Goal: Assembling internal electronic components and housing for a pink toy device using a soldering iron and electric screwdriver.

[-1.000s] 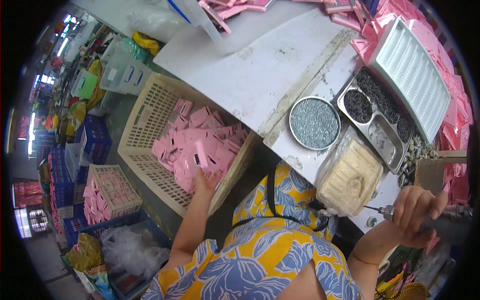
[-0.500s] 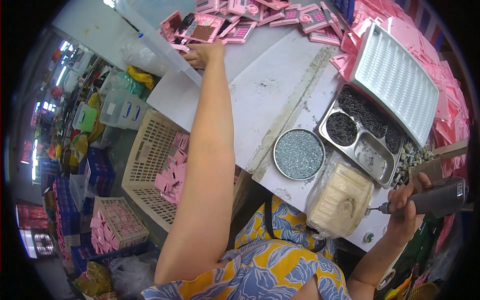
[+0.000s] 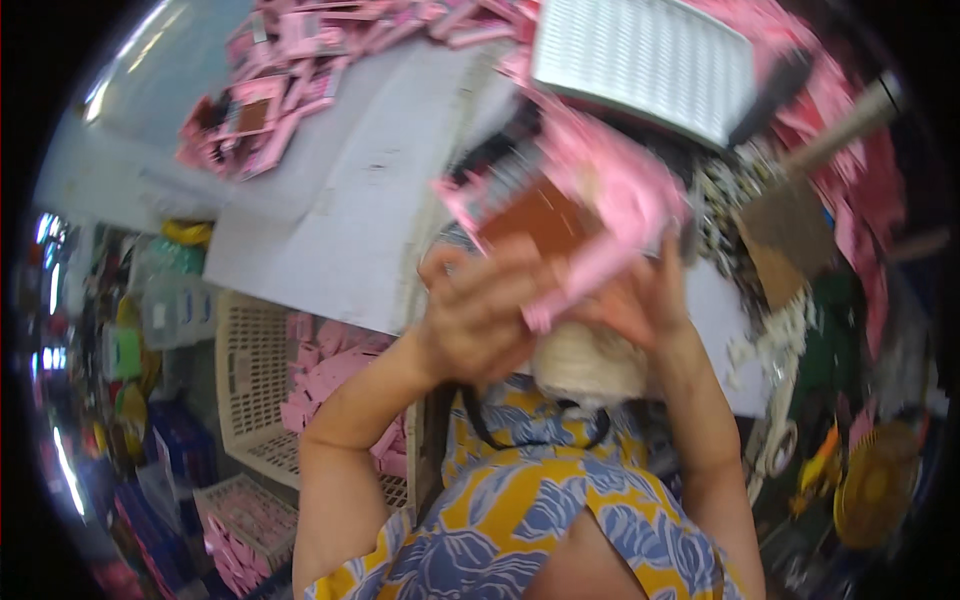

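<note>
Blurred by motion, a pink plastic casing (image 3: 600,268) with a brown circuit board (image 3: 540,218) in it is held up in front of me, tilted. My left hand (image 3: 480,310) closes round its near left side, fingers bent over the edge. My right hand (image 3: 645,300) grips it from the near right, its fingers partly hidden by the casing. Below the hands lies a pale plastic-wrapped block (image 3: 590,365). A dark grey power screwdriver (image 3: 770,95), smeared, hangs at upper right, out of both hands.
Pink electronic units (image 3: 310,35) are heaped at the far left of the white table (image 3: 350,180). A white ribbed tray (image 3: 640,60) lies at the back right by small metal parts (image 3: 735,205) and brown cardboard (image 3: 785,245). A beige crate (image 3: 250,390) with pink parts stands at lower left.
My left hand has come back from the far pile with a pink casing. My right hand has let go of the power screwdriver and moved to the casing. The view has shifted right.
</note>
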Demonstrator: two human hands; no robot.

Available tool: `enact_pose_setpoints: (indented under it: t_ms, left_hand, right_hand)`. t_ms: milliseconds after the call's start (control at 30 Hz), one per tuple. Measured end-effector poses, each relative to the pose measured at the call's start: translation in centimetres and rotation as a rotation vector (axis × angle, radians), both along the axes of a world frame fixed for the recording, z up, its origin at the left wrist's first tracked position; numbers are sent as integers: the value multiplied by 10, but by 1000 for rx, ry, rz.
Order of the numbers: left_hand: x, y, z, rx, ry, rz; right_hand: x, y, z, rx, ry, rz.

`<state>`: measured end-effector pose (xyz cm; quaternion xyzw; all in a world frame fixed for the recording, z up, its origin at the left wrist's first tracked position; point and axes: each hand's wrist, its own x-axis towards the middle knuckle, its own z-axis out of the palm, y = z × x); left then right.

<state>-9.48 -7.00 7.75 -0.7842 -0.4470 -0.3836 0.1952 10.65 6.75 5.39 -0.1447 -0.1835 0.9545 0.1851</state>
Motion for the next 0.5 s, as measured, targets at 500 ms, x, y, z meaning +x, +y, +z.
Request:
enact_pose_setpoints:
  t_ms: [500]
  left_hand:
    - [54, -35, -81, -569, -213, -221]
  right_hand:
    - [93, 1, -36, 1552, -1234, -252]
